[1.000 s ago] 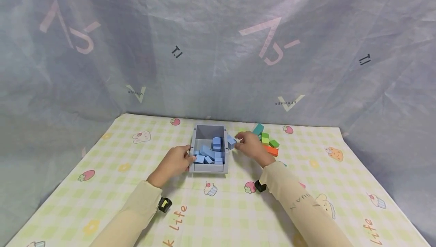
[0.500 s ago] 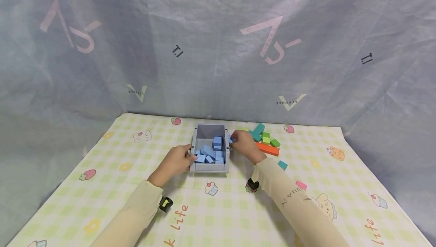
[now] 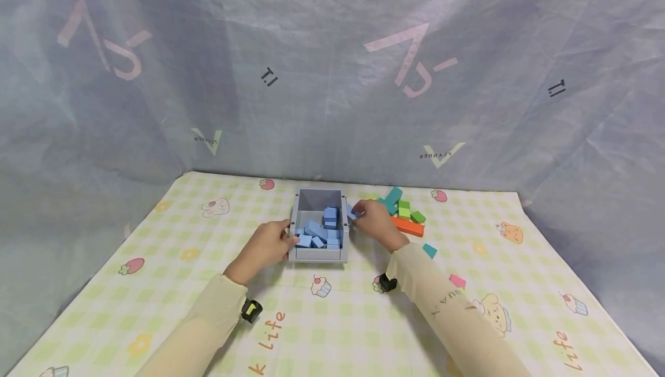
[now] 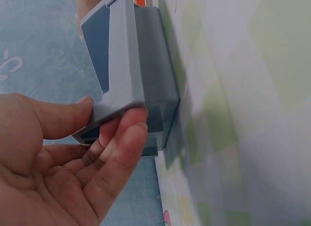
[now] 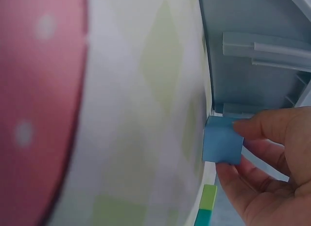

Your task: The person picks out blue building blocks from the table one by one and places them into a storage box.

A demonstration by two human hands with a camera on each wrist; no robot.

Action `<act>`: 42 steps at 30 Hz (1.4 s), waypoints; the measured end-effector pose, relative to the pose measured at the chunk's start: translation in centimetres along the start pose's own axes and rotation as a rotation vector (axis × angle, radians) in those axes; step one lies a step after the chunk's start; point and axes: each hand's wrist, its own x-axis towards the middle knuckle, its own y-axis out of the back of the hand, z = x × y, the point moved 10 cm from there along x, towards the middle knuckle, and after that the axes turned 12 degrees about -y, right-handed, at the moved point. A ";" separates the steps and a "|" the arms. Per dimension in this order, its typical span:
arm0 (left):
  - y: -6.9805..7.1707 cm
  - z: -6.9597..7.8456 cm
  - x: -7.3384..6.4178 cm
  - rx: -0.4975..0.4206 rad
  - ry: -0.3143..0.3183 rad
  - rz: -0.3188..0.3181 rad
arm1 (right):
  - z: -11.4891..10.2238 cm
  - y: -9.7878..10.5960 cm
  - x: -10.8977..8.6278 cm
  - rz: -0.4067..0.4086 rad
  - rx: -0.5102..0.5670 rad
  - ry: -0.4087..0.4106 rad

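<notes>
A grey plastic bin [image 3: 318, 255] stands on the table with several blue blocks [image 3: 315, 230] inside. My left hand [image 3: 265, 245] grips the bin's left rim; in the left wrist view the thumb lies on top and the fingertips are under the edge. Just outside the bin's right wall, my right hand [image 3: 375, 222] pinches another blue block [image 5: 222, 142] between thumb and fingers. In the right wrist view, that block is low by the tablecloth, close to the bin's side. The right hand partly covers it in the head view.
Right of the right hand lie an orange block [image 3: 407, 226], teal blocks [image 3: 393, 198] and green blocks [image 3: 404, 209]. A small teal block [image 3: 429, 250] and a pink block [image 3: 458, 281] lie nearer the right sleeve. A grey curtain [image 3: 332, 77] hangs behind the table.
My right hand has moved left onto the blue block beside the bin, and its fingers have closed around it. The left hand and the bin stay in place.
</notes>
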 end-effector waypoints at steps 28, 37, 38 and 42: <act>0.0 0.0 0.1 0.008 0.009 0.000 | -2.3 7.2 -3.8 0.213 0.311 0.146; 0.2 -0.2 0.1 0.007 0.027 -0.002 | -7.8 5.0 -7.0 0.156 0.332 0.280; 0.1 -0.2 0.1 0.004 0.029 -0.004 | -8.2 4.5 -7.3 0.142 0.313 0.298; -0.1 -0.3 0.1 -0.002 0.021 -0.008 | -9.3 2.6 -8.0 0.101 0.249 0.340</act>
